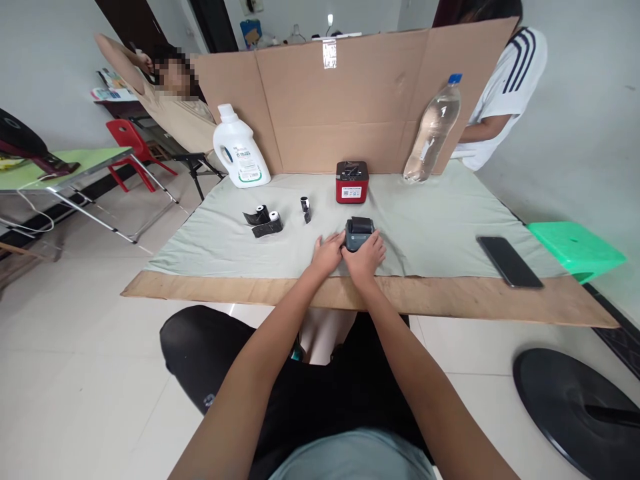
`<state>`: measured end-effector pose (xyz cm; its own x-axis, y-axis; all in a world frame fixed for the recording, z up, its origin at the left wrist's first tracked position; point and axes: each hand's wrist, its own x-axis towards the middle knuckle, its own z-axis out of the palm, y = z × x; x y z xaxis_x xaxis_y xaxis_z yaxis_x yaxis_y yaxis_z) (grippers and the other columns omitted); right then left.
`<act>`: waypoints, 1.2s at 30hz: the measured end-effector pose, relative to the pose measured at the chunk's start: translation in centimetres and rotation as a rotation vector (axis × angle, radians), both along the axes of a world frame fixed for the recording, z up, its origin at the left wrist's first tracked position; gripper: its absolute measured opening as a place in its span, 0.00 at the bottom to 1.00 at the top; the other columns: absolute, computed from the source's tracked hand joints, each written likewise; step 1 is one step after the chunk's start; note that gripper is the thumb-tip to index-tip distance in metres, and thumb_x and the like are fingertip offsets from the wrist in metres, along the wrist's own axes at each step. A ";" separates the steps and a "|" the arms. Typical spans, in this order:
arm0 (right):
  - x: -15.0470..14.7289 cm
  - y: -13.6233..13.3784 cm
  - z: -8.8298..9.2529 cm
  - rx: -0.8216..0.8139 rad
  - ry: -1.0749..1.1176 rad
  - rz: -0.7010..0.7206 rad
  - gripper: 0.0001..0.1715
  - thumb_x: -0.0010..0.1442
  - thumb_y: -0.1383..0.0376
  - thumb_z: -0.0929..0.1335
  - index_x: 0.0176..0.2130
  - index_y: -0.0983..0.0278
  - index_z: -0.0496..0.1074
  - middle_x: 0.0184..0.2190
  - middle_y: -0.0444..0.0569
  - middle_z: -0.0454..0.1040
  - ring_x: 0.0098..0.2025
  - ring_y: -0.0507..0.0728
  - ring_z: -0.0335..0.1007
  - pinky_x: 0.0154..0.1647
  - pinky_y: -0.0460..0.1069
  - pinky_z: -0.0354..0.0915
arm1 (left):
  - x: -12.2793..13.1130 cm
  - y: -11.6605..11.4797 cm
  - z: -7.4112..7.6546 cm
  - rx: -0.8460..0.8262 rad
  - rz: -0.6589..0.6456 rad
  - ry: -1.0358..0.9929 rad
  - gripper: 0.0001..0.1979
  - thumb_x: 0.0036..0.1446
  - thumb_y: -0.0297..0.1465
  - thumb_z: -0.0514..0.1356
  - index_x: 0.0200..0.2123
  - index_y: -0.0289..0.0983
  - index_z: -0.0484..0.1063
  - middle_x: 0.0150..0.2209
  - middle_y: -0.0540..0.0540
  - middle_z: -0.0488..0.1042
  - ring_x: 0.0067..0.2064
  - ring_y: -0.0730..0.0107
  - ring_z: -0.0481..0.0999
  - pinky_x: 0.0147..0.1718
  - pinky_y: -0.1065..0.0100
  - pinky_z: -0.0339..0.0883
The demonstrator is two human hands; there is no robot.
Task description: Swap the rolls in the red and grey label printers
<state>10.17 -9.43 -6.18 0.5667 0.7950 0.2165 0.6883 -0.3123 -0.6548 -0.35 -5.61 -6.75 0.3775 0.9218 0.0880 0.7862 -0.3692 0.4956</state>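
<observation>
A small dark grey portable printer [359, 241] with a black top sits on the cloth near the table's front edge. My right hand [364, 259] grips its right and front side. On the other side, my left hand [327, 255] presses its fingers against the printer's left edge. My palms face in and hide the lower sides of the printer. Just behind it stands a red box with a black top [351, 193] and a white label. To the left lie black rolls [269, 227] with loose strips, and a smaller black roll [305, 205].
A cardboard screen [345, 100] borders the table's back. A white detergent jug [243, 157] and a tilted water bottle [433, 130] lean near it. A phone [509, 261] lies at right, beside a green stool [575, 247]. Two people are behind the screen's ends.
</observation>
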 end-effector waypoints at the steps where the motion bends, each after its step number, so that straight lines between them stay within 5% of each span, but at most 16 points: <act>1: 0.0 0.0 0.0 0.001 0.003 0.001 0.62 0.53 0.57 0.77 0.74 0.76 0.50 0.68 0.74 0.63 0.64 0.77 0.61 0.66 0.68 0.60 | 0.0 0.0 0.0 0.001 -0.001 0.001 0.34 0.68 0.26 0.47 0.75 0.47 0.58 0.73 0.44 0.67 0.76 0.61 0.62 0.77 0.40 0.38; 8: 0.2 0.0 -0.1 0.022 0.020 0.013 0.64 0.52 0.58 0.77 0.74 0.79 0.49 0.68 0.74 0.63 0.66 0.76 0.60 0.67 0.67 0.60 | 0.0 -0.1 0.3 -0.007 -0.005 0.016 0.34 0.68 0.25 0.46 0.76 0.41 0.58 0.73 0.40 0.66 0.76 0.60 0.61 0.77 0.40 0.37; 36: 0.3 0.1 -0.4 0.042 0.007 0.020 0.60 0.52 0.60 0.78 0.72 0.79 0.54 0.65 0.73 0.65 0.65 0.76 0.61 0.67 0.66 0.61 | -0.2 0.4 0.0 -0.017 -0.016 0.014 0.33 0.69 0.26 0.45 0.75 0.44 0.59 0.73 0.44 0.66 0.77 0.63 0.59 0.78 0.42 0.37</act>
<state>10.49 -9.29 -6.62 0.5522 0.7965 0.2462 0.6897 -0.2706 -0.6716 -0.58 -5.21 -6.71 0.3929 0.9171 0.0667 0.7871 -0.3729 0.4913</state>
